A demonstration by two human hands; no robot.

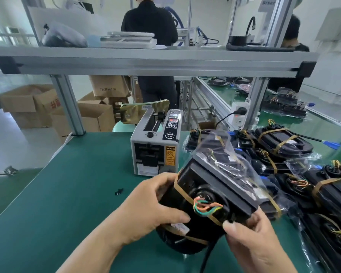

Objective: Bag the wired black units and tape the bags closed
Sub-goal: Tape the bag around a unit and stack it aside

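Note:
A wired black unit (203,186), bound with tan bands and showing coloured wires at its near end, is held above the green mat in front of me. My left hand (155,207) grips its left side. My right hand (252,239) holds its lower right corner. A clear plastic bag (230,154) covers the unit's far end, while the near end is bare. The unit's black cable (207,255) hangs down between my hands. Several more wired black units (280,142) lie to the right, some of them in clear bags.
A grey automatic tape dispenser (155,142) stands on the green mat (67,194) just beyond my left hand. A small black piece (119,191) lies on the mat. An aluminium shelf frame (146,60) crosses overhead. Cardboard boxes (27,105) and two people are behind the bench.

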